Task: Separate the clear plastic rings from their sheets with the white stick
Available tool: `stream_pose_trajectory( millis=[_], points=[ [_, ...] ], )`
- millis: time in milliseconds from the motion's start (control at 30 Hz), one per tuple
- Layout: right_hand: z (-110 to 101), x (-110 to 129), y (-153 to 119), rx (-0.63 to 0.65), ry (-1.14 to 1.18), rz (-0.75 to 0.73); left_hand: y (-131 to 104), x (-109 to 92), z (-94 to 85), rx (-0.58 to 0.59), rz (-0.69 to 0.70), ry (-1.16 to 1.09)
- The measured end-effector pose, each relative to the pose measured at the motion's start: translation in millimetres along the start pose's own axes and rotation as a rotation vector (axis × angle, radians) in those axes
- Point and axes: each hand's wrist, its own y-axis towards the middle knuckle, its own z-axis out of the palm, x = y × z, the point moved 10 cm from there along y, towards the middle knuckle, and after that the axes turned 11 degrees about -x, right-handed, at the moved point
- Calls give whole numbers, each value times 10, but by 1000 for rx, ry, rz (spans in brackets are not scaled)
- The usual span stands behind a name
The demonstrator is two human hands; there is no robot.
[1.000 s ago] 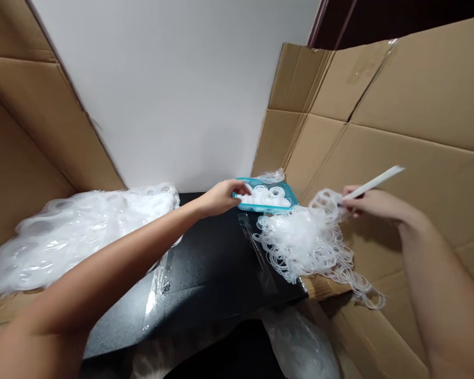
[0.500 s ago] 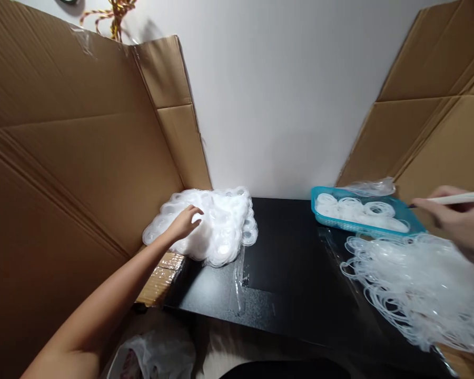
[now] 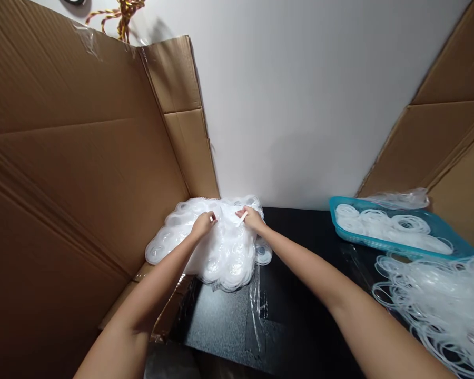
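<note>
A heap of white rings in clear plastic packs (image 3: 225, 258) lies on the left part of the black table. My left hand (image 3: 204, 225) is over the heap with its fingers pinched together; a small white bit shows at the fingertips, too small to name. Close to its right, my right hand (image 3: 254, 218) is closed around a slim white pen-like stick (image 3: 242, 218), which points down to the left over the packs. Whether the stick touches the plastic I cannot tell.
On the right stands a blue basket (image 3: 464, 245) with coiled white rings (image 3: 411, 223) in it. A loose pile of white rings (image 3: 442, 295) lies before it. Cardboard walls (image 3: 114, 152) rise on both sides of the black table (image 3: 300, 295).
My right hand has come from the basket on the right to the heap, bringing the white stick. My left hand has moved slightly right, and its fingers have closed. The view has shifted left.
</note>
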Motion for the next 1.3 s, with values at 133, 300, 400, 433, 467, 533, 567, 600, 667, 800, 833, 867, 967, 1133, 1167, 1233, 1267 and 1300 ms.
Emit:
stream_pose_trajectory(
  millis=[133, 300, 400, 433, 467, 533, 567, 600, 667, 800, 833, 867, 967, 1133, 1167, 1233, 1267, 1300],
  points=[
    [226, -154, 312, -45, -111, -16, -35, 25, 24, -18, 66, 46],
    [335, -319, 494, -18, -157, 19, -12, 104, 14, -8, 61, 85],
    [252, -314, 555, -33, -119, 29, 117, 126, -2, 13, 22, 117],
    [192, -297, 568, -44, -94, 27, 163, 107, -6, 19, 20, 131],
    [117, -278, 577, -58, -63, 25, 206, 73, -12, 19, 25, 145],
    [-59, -235, 575, -84, 11, 21, 281, -33, -24, -2, 54, 167],
    [-147, -211, 562, -90, 54, 21, 314, -96, -26, -19, 75, 173],
    [-228, -184, 540, -89, 102, 22, 344, -161, -16, -33, 100, 174],
    [-363, -112, 462, -61, 202, 26, 399, -283, 58, -32, 159, 161],
    [-597, 104, 175, 20, 463, 54, 516, -388, 352, 55, 234, 142],
    [-650, 167, 80, 47, 578, 75, 549, -384, 417, 69, 233, 146],
    [-700, 233, -21, 78, 697, 99, 579, -378, 470, 75, 229, 151],
    [-851, 402, -327, 153, 940, 155, 639, -381, 541, 53, 226, 153],
    [-1141, 463, -834, 149, 1100, 246, 603, -464, 470, -15, 260, 142],
    [-1232, 441, -963, 118, 1130, 275, 582, -484, 453, -20, 270, 144],
    [-1493, 333, -1279, -4, 1156, 351, 538, -521, 431, -20, 287, 148],
    [-1680, 238, -1470, -107, 1137, 396, 521, -534, 424, -18, 289, 151],
    [-1912, 130, -1682, -226, 1090, 430, 509, -544, 421, -15, 286, 152]
  ],
)
